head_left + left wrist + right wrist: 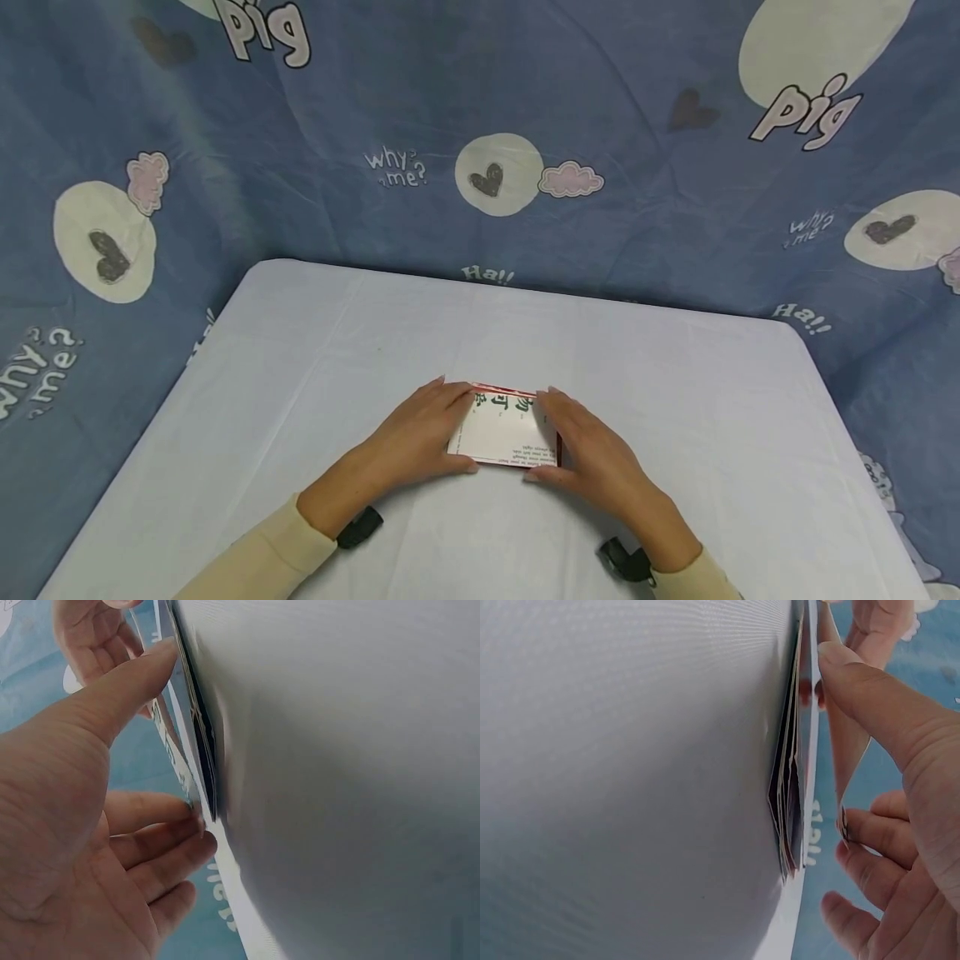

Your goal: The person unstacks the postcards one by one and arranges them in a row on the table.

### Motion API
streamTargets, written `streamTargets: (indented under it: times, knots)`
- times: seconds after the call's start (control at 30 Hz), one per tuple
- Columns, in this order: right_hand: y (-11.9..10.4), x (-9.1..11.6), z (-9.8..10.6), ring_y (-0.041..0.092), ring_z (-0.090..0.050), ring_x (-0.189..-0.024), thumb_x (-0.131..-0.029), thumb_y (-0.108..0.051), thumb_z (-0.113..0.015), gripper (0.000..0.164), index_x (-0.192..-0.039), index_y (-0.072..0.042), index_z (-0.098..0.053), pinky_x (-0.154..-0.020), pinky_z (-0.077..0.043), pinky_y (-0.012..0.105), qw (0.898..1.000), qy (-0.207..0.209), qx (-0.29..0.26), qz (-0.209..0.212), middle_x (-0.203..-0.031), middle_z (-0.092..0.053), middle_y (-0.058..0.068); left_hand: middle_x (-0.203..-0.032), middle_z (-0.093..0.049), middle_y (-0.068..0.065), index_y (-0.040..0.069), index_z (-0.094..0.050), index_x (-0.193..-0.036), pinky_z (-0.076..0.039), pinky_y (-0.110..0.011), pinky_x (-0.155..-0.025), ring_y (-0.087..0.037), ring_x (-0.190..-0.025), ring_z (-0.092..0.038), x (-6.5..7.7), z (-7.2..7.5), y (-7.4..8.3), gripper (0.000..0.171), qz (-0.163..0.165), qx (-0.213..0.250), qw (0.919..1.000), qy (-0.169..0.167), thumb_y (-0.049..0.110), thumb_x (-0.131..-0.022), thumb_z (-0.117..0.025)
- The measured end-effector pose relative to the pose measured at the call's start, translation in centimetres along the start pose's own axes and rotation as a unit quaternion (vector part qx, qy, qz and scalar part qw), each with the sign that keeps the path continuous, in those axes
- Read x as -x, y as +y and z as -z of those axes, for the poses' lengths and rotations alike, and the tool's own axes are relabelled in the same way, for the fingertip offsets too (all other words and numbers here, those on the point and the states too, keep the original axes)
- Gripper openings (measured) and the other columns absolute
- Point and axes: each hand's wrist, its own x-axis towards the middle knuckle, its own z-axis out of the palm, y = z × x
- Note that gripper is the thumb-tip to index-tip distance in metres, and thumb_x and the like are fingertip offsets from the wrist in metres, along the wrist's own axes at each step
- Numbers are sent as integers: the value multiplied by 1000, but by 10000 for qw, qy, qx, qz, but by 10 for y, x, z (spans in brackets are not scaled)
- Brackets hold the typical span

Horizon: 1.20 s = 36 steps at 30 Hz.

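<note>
Both hands hold a white printed card [501,429] over the table, low and near its middle; large green characters and small upside-down text show on its face, with a red strip along the far side. My left hand [423,433] grips the card's left end, thumb at the near edge and fingers at the far edge. Likewise, my right hand [592,454] grips the right end. In the right wrist view the held card [845,742] bows away from a thin stack of paper layers [786,814] on the table. How these layers join is hidden.
A white-covered table [360,350] spreads around the hands. Behind it and at the sides hangs a blue printed cloth [637,225]. Each wrist wears a black device, the left one [360,527] and the right one [624,560] close to the tabletop.
</note>
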Motion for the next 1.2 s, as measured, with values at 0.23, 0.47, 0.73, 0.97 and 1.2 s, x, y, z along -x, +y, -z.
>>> streamTargets:
  times: [0.23,0.47,0.73,0.97,1.2]
  knots:
    - [-1,-2,2,32,-45,-147,-76,-53,-91,106,-159,-8,-43,-113,-45,51,10000,-14,-11,62,-161,-45,15,-150,-51,-18,-6,-53,-148,-37,-44,-120,-34,-141,-48,1,2,0,100,53,28,10000,32,57,-80,-87]
    - [-1,-3,4,31,-44,-147,-77,-53,-91,106,-159,-8,-43,-113,-45,51,9999,-19,43,117,-161,-44,15,-147,-53,-18,-7,-54,-145,-41,-44,-117,-33,-137,-51,-1,5,-1,99,19,85,9999,95,56,-77,-89]
    - [1,-6,6,29,-45,-147,-77,-53,-91,104,-158,-8,-44,-113,-45,49,9997,1,152,199,-160,-46,13,-141,-55,-15,-5,-59,-139,-44,-43,-113,-31,-130,-54,-3,7,-2,93,-29,249,9994,252,54,-74,-92]
    - [3,-10,8,29,-45,-147,-79,-51,-90,102,-159,-7,-44,-114,-45,48,9993,38,220,288,-160,-47,14,-140,-55,-16,-5,-60,-138,-44,-43,-114,-31,-130,-54,-5,8,-6,92,-109,246,9991,337,52,-73,-94]
    - [4,-18,11,30,-44,-148,-81,-51,-88,102,-159,-4,-43,-115,-44,48,9991,-113,299,273,-160,-45,16,-141,-54,-17,-7,-58,-140,-43,-43,-114,-32,-133,-52,-9,8,-11,96,-104,294,9988,384,52,-73,-94]
